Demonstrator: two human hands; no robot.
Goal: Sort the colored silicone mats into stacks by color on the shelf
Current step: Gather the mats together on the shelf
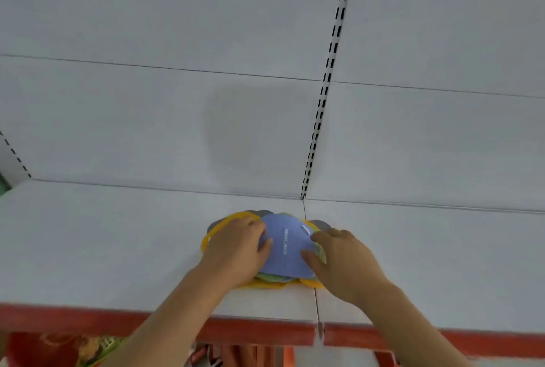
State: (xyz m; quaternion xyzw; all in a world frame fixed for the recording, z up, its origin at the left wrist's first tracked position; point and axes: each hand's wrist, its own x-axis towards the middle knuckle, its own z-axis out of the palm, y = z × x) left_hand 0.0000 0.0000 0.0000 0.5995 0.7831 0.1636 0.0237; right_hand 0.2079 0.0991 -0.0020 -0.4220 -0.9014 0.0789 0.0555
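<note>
A mixed pile of silicone mats (277,278) is seen lying on the white shelf (103,248), near its front edge and just left of the seam where two shelf boards meet. The pile is topped by a blue mat (284,248), on which a line of pale lettering and a short white slot are printed. Green mats (269,277) are glimpsed beneath its near edge, a yellow mat (240,215) is spread wider underneath, and grey mats (321,224) are partly exposed at the back of the pile. The left hand (236,251) is laid over the left side of the pile, with the fingers curled at the blue mat's left edge; whether that edge is pinched or only touched cannot be told. The right hand (342,263) is placed against the right side, the thumb resting on the blue mat and the forefinger reaching towards its upper right edge, with the fingers fairly straight. The shelf's front is trimmed with a red strip (73,319), and a slotted upright (327,72) is fixed in the white back panel (147,13) behind. Blurred red and yellow goods (73,349) are visible on the level below.
</note>
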